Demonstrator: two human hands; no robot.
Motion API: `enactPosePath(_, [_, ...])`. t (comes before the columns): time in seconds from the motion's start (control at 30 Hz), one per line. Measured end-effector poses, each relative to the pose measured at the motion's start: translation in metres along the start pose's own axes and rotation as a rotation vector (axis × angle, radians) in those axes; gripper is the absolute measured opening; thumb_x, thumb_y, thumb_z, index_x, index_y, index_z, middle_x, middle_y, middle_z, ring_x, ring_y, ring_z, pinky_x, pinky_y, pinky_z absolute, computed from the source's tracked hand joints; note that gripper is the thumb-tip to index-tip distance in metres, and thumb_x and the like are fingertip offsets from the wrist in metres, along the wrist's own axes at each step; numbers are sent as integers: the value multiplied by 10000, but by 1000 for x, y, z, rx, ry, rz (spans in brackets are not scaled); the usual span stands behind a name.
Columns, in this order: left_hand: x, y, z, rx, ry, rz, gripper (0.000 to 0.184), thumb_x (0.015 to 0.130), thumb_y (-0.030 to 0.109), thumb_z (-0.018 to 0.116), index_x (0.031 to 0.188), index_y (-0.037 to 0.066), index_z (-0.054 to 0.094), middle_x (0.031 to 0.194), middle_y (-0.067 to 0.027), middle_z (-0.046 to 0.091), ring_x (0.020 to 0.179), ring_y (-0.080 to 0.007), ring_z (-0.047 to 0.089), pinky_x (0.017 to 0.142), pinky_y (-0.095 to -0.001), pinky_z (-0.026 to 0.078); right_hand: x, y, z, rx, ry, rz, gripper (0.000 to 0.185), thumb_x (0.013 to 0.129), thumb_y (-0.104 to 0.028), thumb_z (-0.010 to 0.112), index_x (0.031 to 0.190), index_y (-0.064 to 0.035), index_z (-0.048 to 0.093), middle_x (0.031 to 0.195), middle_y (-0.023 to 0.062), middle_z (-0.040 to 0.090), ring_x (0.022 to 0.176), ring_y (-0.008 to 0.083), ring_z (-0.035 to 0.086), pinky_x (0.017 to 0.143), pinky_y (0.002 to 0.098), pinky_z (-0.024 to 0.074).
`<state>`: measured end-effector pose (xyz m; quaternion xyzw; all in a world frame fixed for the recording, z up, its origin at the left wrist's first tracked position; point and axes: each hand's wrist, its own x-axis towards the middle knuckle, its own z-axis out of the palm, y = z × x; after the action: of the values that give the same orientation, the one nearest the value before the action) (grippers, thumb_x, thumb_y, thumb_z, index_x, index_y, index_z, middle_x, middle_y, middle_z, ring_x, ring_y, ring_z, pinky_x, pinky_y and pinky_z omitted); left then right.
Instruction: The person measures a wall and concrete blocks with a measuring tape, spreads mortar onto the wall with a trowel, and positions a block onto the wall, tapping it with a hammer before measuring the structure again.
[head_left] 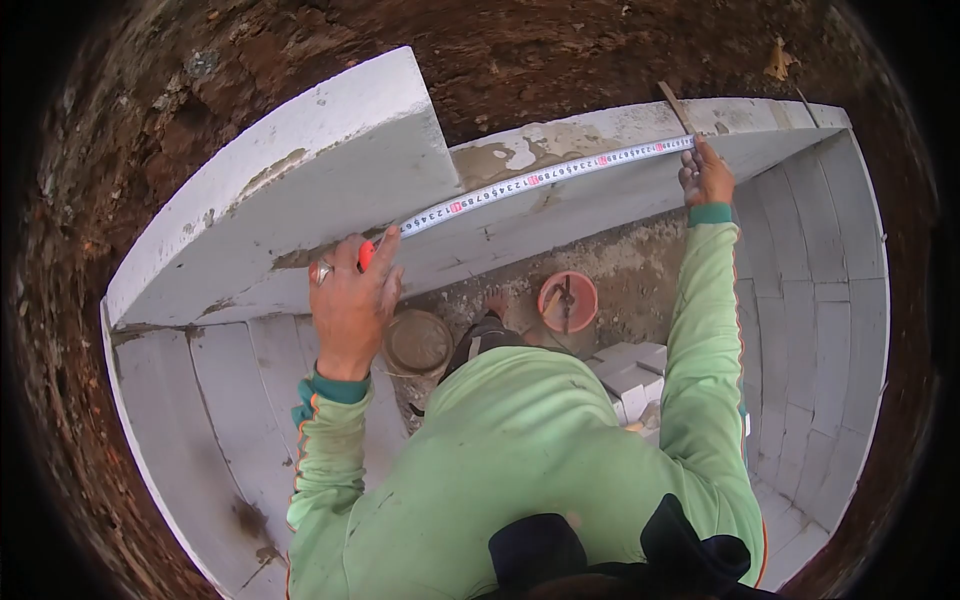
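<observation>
A white tape measure with red-marked numbers stretches between my two hands along the block wall. In my left hand is the red case of the tape, mostly covered by my fingers; a ring shows on one finger. At the far end, my right hand pinches the blade near the top edge of the wall. Beside that hand a thin strip, maybe wood, lies across the wall top. Below the blade's left part is the face of a large pale block, which stands higher than the course to its right.
Pale block walls enclose me on several sides, with brown soil behind them. On the ground lie a pink bucket with a tool in it, a round basin and stacked blocks.
</observation>
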<state>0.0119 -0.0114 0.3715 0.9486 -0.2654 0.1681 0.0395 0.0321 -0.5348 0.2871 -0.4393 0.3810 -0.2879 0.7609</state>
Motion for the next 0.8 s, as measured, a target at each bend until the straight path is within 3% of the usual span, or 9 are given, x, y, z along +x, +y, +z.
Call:
enactPosePath(0.3, [-1,-3,3,10,-34,-14,599,775,202,831,1348,258,664,1107,-53,592,961,-223,607,912,-480,435,0,2,0,-9,14,0,189,905,-176,766,1025,-83,653,844,9,680,694,121,639,551,249,426])
enactPosePath(0.5, [-2,-8,8,16,-29,5,567,818,262,789,1367,275,646,1135,-78,593,948,-276,610,927,-499,455,-2,1,4,-5,36,18,204,906,-188,767,1032,-83,645,842,8,668,690,124,637,530,242,411])
enactPosePath(0.8, [-1,-10,9,-20,-51,5,595,788,222,818,1359,259,657,1134,-55,591,1008,-227,585,921,-471,449,-6,2,5,-16,50,9,232,892,-203,780,1034,-90,636,840,0,661,680,124,634,574,279,434])
